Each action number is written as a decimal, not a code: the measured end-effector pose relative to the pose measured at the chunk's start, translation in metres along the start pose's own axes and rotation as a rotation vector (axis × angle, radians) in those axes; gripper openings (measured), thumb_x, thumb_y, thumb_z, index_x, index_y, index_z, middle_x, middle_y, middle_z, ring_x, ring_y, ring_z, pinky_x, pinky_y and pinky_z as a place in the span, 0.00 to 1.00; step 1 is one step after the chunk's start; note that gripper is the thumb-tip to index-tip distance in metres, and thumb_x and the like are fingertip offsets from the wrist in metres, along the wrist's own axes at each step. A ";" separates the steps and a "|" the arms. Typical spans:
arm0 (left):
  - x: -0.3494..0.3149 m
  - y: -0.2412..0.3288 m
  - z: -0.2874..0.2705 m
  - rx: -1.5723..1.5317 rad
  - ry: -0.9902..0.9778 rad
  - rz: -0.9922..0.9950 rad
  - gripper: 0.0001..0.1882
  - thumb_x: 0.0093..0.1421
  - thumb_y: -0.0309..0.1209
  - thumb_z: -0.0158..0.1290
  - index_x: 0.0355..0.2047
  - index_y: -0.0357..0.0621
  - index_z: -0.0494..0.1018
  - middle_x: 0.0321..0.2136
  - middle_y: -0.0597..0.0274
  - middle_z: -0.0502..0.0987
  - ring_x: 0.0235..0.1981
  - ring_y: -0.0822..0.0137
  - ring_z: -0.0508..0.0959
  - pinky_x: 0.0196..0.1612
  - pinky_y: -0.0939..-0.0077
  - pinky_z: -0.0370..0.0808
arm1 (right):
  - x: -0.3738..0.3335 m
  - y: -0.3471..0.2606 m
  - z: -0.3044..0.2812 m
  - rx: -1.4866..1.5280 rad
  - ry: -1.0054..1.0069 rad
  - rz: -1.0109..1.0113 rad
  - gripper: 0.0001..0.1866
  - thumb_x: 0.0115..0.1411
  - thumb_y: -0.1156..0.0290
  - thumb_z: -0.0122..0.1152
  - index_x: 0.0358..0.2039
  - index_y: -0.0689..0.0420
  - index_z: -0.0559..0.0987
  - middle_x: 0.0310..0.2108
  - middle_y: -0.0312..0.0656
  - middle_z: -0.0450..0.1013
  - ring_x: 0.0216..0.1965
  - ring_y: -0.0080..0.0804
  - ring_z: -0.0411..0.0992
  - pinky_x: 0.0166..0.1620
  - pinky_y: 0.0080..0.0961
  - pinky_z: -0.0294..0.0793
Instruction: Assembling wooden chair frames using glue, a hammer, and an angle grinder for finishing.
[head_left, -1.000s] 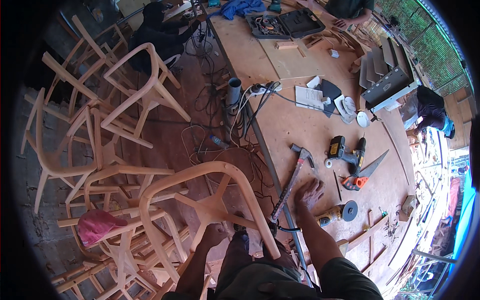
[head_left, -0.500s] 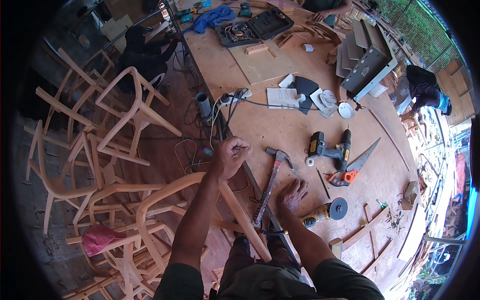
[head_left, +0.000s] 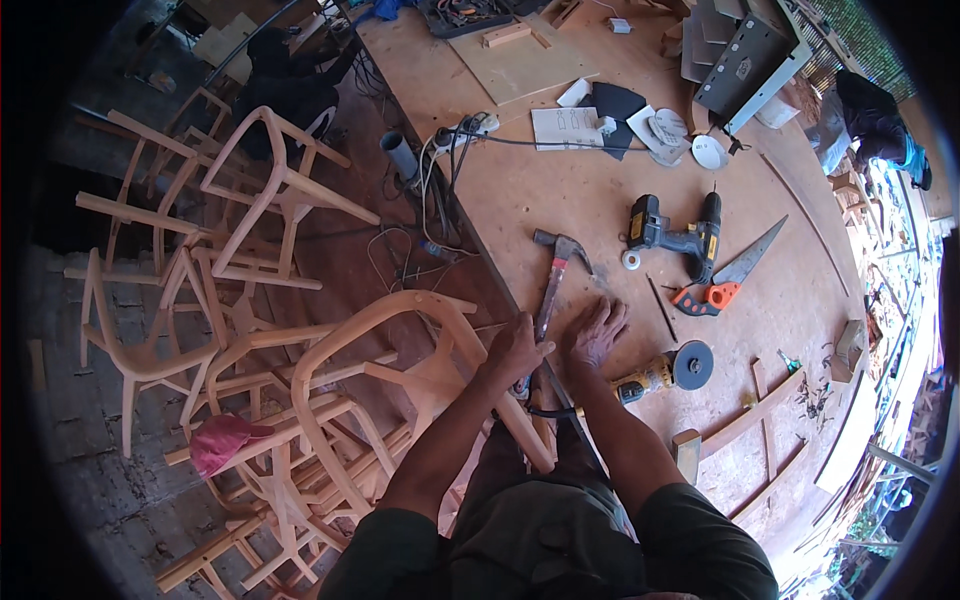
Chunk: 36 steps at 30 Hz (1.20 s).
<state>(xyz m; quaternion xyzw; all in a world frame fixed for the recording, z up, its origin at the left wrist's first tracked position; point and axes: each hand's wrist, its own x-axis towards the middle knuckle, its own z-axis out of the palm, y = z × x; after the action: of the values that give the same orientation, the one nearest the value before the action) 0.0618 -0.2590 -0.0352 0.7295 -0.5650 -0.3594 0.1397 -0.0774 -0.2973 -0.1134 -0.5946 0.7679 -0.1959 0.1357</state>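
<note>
My left hand is closed around the handle of a claw hammer lying near the table's left edge. Its metal head points away from me, and a short piece of handle shows below my fist. On the tabletop just right of the hammer rests my right hand, palm down with fingers stretched out, holding nothing. Beside my right wrist lies a yellow angle grinder with a dark disc. A curved wooden chair frame stands close by my left forearm.
Farther along the wooden table lie a cordless drill, an orange-handled handsaw, a pencil-like stick and a power strip. Wooden chair frames crowd the floor at left, one carrying a red cap. A person crouches beyond them.
My left hand has come down from above the table edge onto the hammer handle. My right hand stays flat on the table. The view has shifted, bringing the tools lower in the picture.
</note>
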 end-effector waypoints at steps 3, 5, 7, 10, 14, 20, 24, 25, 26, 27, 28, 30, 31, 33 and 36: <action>0.001 -0.007 0.032 0.051 0.208 0.138 0.27 0.55 0.37 0.62 0.46 0.30 0.64 0.39 0.32 0.75 0.38 0.38 0.79 0.40 0.50 0.77 | 0.010 0.001 0.005 -0.011 0.082 -0.012 0.21 0.68 0.61 0.48 0.58 0.57 0.70 0.64 0.54 0.58 0.70 0.55 0.50 0.69 0.55 0.45; 0.000 -0.012 0.037 0.050 0.292 0.189 0.25 0.56 0.36 0.60 0.45 0.31 0.63 0.37 0.32 0.75 0.37 0.38 0.79 0.38 0.51 0.78 | 0.002 0.005 0.008 -0.015 0.070 -0.008 0.21 0.68 0.61 0.48 0.57 0.57 0.70 0.64 0.54 0.59 0.69 0.54 0.50 0.69 0.55 0.45; 0.002 -0.011 0.033 0.024 0.147 0.050 0.23 0.57 0.33 0.58 0.44 0.32 0.61 0.31 0.34 0.77 0.32 0.38 0.80 0.33 0.52 0.79 | -0.002 0.001 0.004 -0.019 0.030 0.002 0.22 0.67 0.61 0.48 0.57 0.57 0.70 0.64 0.54 0.59 0.69 0.54 0.51 0.69 0.55 0.45; 0.024 0.009 0.025 -0.025 0.236 0.114 0.23 0.57 0.31 0.58 0.43 0.33 0.58 0.28 0.36 0.77 0.29 0.37 0.80 0.32 0.49 0.78 | 0.033 0.057 0.050 0.008 0.116 -0.174 0.24 0.67 0.61 0.48 0.60 0.59 0.68 0.66 0.53 0.57 0.70 0.53 0.51 0.70 0.54 0.44; 0.048 0.002 0.003 -0.027 0.239 0.040 0.22 0.56 0.30 0.58 0.43 0.34 0.58 0.30 0.33 0.77 0.33 0.36 0.79 0.36 0.47 0.77 | 0.071 0.036 0.029 0.011 0.038 -0.297 0.29 0.66 0.59 0.49 0.64 0.60 0.62 0.67 0.55 0.55 0.70 0.52 0.50 0.71 0.53 0.42; 0.091 0.010 -0.026 0.012 0.250 0.122 0.20 0.56 0.31 0.59 0.41 0.34 0.63 0.32 0.36 0.77 0.36 0.37 0.79 0.40 0.49 0.76 | 0.081 0.017 0.002 -0.061 0.047 -0.223 0.30 0.66 0.55 0.49 0.63 0.61 0.63 0.67 0.57 0.54 0.70 0.57 0.48 0.69 0.55 0.43; 0.126 0.031 -0.077 -0.003 0.148 0.104 0.14 0.57 0.35 0.60 0.32 0.35 0.73 0.30 0.42 0.79 0.35 0.42 0.80 0.40 0.52 0.76 | 0.087 0.016 0.008 -0.113 0.088 -0.230 0.29 0.65 0.57 0.49 0.62 0.61 0.66 0.65 0.59 0.56 0.69 0.58 0.50 0.69 0.55 0.44; 0.140 0.044 -0.095 -0.067 0.204 0.166 0.14 0.56 0.35 0.61 0.33 0.34 0.75 0.28 0.43 0.79 0.34 0.44 0.80 0.39 0.55 0.77 | 0.089 0.017 0.008 -0.120 0.086 -0.229 0.28 0.65 0.57 0.50 0.61 0.61 0.67 0.64 0.59 0.57 0.68 0.58 0.50 0.69 0.55 0.44; 0.156 0.054 -0.116 -0.131 0.271 0.236 0.16 0.55 0.34 0.62 0.36 0.33 0.75 0.28 0.44 0.79 0.34 0.45 0.80 0.39 0.56 0.77 | 0.087 0.016 0.008 -0.125 0.077 -0.228 0.28 0.65 0.57 0.50 0.61 0.61 0.67 0.64 0.59 0.57 0.68 0.58 0.51 0.69 0.55 0.45; 0.179 0.067 -0.136 -0.204 0.333 0.314 0.18 0.55 0.34 0.63 0.39 0.32 0.75 0.29 0.44 0.79 0.33 0.46 0.81 0.38 0.57 0.77 | 0.088 0.017 0.005 -0.122 0.071 -0.223 0.28 0.65 0.57 0.50 0.60 0.60 0.67 0.64 0.59 0.57 0.68 0.59 0.51 0.68 0.57 0.45; 0.202 0.085 -0.162 -0.174 0.319 0.327 0.23 0.54 0.33 0.64 0.46 0.31 0.73 0.30 0.44 0.79 0.34 0.47 0.81 0.39 0.58 0.77 | 0.088 0.018 0.004 -0.128 0.072 -0.216 0.28 0.65 0.58 0.50 0.60 0.61 0.68 0.64 0.59 0.57 0.68 0.59 0.51 0.68 0.57 0.45; 0.253 0.118 -0.211 -0.181 0.430 0.367 0.33 0.54 0.32 0.63 0.57 0.31 0.67 0.35 0.42 0.80 0.39 0.46 0.81 0.43 0.57 0.77 | 0.086 0.018 0.000 -0.126 0.059 -0.208 0.27 0.65 0.58 0.50 0.60 0.61 0.68 0.64 0.60 0.57 0.69 0.59 0.50 0.68 0.58 0.44; 0.279 0.132 -0.238 -0.056 0.472 0.399 0.37 0.54 0.32 0.62 0.61 0.32 0.63 0.36 0.41 0.80 0.41 0.46 0.81 0.46 0.57 0.77 | 0.084 0.015 -0.002 -0.121 0.055 -0.209 0.27 0.65 0.58 0.50 0.60 0.61 0.68 0.64 0.60 0.57 0.69 0.59 0.50 0.68 0.58 0.44; 0.320 0.158 -0.287 0.018 0.514 0.362 0.41 0.54 0.34 0.62 0.65 0.32 0.58 0.40 0.39 0.80 0.43 0.45 0.81 0.51 0.59 0.76 | 0.080 0.009 -0.001 -0.124 0.013 -0.201 0.28 0.65 0.58 0.49 0.61 0.61 0.68 0.64 0.62 0.57 0.68 0.62 0.51 0.68 0.56 0.45; 0.406 0.169 -0.325 0.183 0.890 0.547 0.40 0.55 0.31 0.62 0.65 0.32 0.58 0.42 0.40 0.80 0.36 0.49 0.83 0.42 0.62 0.81 | 0.078 0.000 -0.001 -0.091 -0.006 -0.229 0.28 0.65 0.59 0.49 0.61 0.61 0.67 0.64 0.62 0.56 0.68 0.62 0.50 0.68 0.57 0.45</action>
<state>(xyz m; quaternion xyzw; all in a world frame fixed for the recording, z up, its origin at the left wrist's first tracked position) 0.2031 -0.7546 0.1475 0.6466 -0.6499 0.0853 0.3902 -0.0979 -0.3723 -0.1105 -0.6847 0.7026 -0.1731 0.0875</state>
